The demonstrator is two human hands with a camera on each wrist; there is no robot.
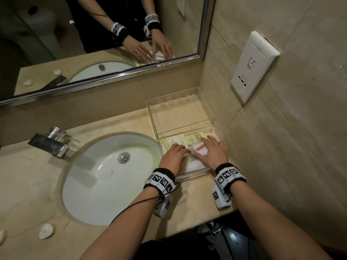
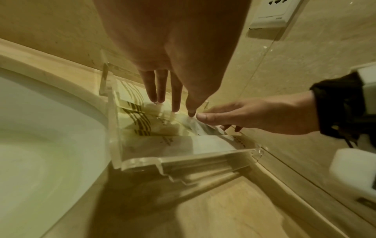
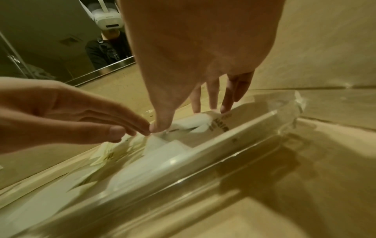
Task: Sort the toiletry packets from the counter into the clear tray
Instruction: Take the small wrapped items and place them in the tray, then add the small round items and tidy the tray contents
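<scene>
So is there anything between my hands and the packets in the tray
Nothing visible. Both the left hand and right hand already reach over the clear tray's open near compartment, with straight fingertips resting directly on the toiletry packets.

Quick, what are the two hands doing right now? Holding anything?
Left hand: open, straight fingers resting on the packets in the clear tray.
Right hand: open, fingers spread flat on a white packet, gripping nothing.

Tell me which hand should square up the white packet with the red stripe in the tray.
Probably the right hand. Its straight fingers already lie across the red-striped white packet in the clear tray's near compartment. The left hand rests beside it, over the cream packets toward the sink.
</scene>
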